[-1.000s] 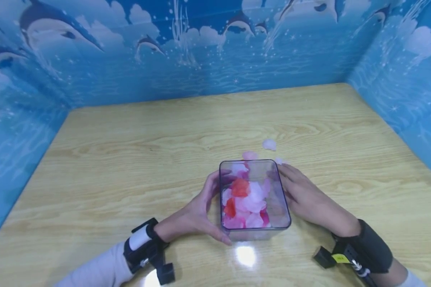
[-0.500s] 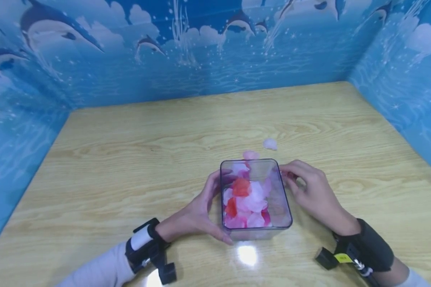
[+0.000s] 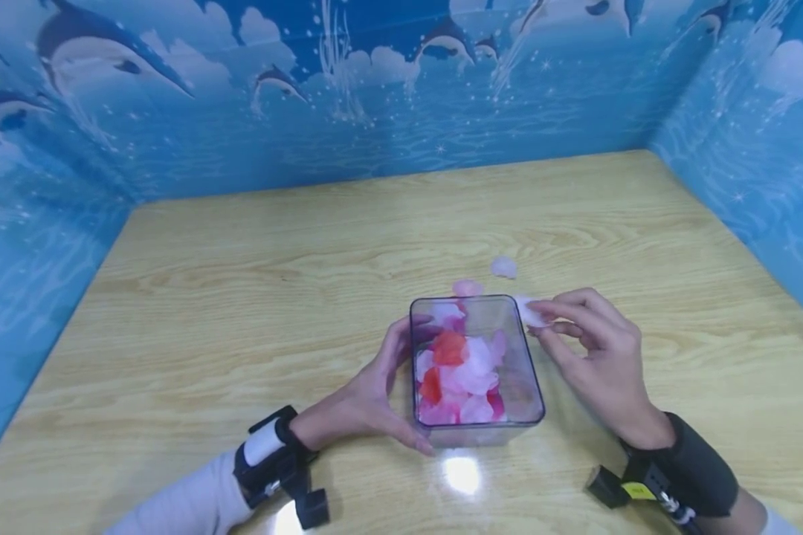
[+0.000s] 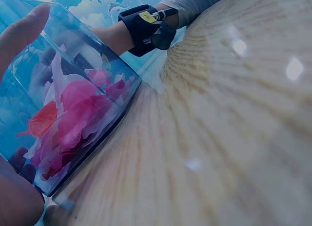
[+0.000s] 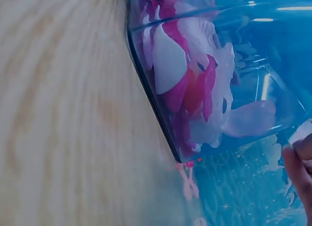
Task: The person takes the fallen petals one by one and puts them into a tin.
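Note:
A clear, dark-rimmed plastic box [image 3: 518,390] stands on the table with pink, white and red petals [image 3: 465,375] piled inside. My left hand [image 3: 371,397] grips its left side, thumb by the near corner and fingers around the far part; the thumb also shows against the wall in the left wrist view. Just outside the box's right far corner, my right hand [image 3: 602,357] pinches a white petal [image 3: 529,312] between thumb and fingers. In the right wrist view the held petal [image 5: 301,132] shows only partly at the right edge, near the box wall [image 5: 258,38].
Behind the box, a pink petal [image 3: 468,288] and a pale petal [image 3: 504,267] lie on the wood-grain table [image 3: 254,297]. Blue dolphin-print screens [image 3: 388,126] enclose the back and sides.
My right hand has drawn back slightly from the box's right side and lifted, its fingers closing on a white petal that now shows. The left hand and box stay in place.

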